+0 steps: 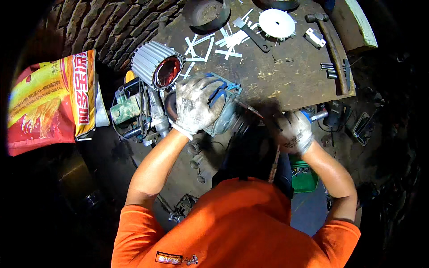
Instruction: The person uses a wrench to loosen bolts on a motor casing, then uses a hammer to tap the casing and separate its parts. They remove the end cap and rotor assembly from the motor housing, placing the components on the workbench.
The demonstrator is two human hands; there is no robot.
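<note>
My gloved left hand point(198, 103) wraps over a blue-grey cast metal housing point(222, 120) at the bench's near edge. A slim rusty rod point(250, 108) reaches from the housing toward my gloved right hand point(289, 131). My right hand is closed on a blue-and-silver tool point(318, 115); its shape is partly hidden and dark blur surrounds the fingers. A second rusty length of rod point(275, 164) shows below that hand; whether the two join, I cannot tell. A ribbed silver motor housing with copper windings point(149, 60) lies left of my left hand.
The workbench point(295, 85) carries white strips point(228, 44), a white fan point(276, 23), a scraper point(254, 36), a hammer point(333, 51) and dark rings point(206, 13). A red-yellow sack point(47, 109) and green machinery point(123, 109) are at left. A green tray point(304, 181) and metal parts lie below.
</note>
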